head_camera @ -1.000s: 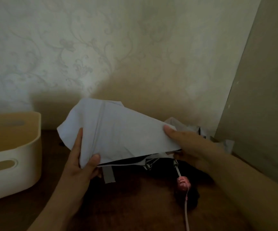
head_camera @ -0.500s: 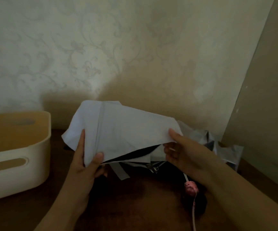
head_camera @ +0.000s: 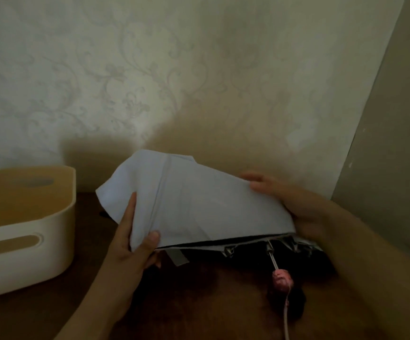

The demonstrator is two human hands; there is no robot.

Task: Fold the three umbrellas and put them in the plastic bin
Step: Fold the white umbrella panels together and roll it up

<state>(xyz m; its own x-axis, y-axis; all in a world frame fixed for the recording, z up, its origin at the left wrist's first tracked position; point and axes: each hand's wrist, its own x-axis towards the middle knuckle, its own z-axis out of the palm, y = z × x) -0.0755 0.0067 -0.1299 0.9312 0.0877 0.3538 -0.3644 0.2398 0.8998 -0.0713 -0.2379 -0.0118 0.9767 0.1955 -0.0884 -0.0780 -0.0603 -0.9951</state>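
While pinched, umbrella [head_camera: 199,204] between hands

A pale blue-white umbrella [head_camera: 199,204], half collapsed, is lying across the dark table. Its pink handle [head_camera: 281,278] is pointing toward the viewer. A cream plastic bin [head_camera: 59,217] is standing at left.

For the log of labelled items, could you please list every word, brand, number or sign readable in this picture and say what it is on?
None: no readable text shows anywhere.
The pale umbrella canopy, held by the left hand and right hand, is plain.
The plastic bin shows no label.
The pink handle bears no legible mark.
The wallpaper carries only a floral pattern.
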